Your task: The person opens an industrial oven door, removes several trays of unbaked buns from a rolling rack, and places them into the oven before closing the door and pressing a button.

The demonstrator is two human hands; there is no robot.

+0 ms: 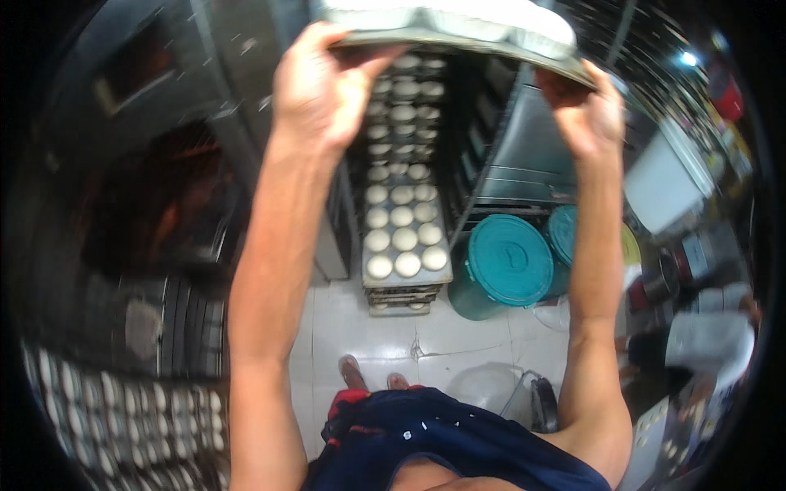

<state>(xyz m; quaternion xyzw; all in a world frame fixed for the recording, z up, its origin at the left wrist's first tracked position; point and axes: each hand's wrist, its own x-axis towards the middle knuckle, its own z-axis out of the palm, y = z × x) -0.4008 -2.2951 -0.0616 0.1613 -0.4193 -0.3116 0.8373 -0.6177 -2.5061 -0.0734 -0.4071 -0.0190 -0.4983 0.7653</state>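
Both my arms are raised, and between my hands is a baking tray (458,41) loaded with large pale dough pieces (471,20). My left hand (321,90) grips the tray's left end, its thumb along the near edge. At the right end, my right hand (585,114) has its fingers closed on the corner from below. The tray's far side is cut off at the top of the view. Beneath it stands a tall rack (463,192) with several trays of round dough balls; one tray (409,280) sticks out low at the front.
Dark oven openings (164,196) are on the left, above rows of elongated dough pieces (123,409). Right of the rack stand teal lidded buckets (512,258) and a white bin (667,180). A co-worker (704,340) is at the far right, near another tray of dough (651,442).
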